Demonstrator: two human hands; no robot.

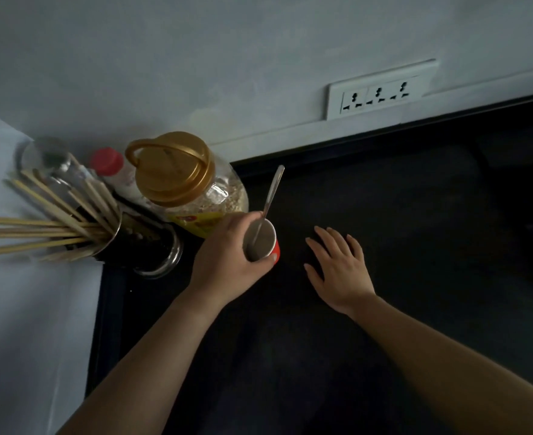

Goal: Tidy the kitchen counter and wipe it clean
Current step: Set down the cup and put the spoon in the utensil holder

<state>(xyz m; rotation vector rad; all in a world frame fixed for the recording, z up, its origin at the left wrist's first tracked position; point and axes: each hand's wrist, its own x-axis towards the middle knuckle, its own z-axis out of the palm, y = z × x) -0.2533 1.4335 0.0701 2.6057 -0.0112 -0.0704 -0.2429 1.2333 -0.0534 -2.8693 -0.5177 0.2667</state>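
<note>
Tipping hazard: left hand point(227, 255) grips red cup point(260, 243) by its wall; loose spoon point(269, 199) leans out. Right hand point(337, 265), just beside, spread flat and empty on counter point(415, 246). Jar point(189, 189) crowds behind.

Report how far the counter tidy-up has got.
Done: jar, chopstick holder and bottle sit grouped in the corner. In hand: left hand grips the red cup with its spoon; right hand is open. Left: wiping the counter; no cloth visible.
</note>
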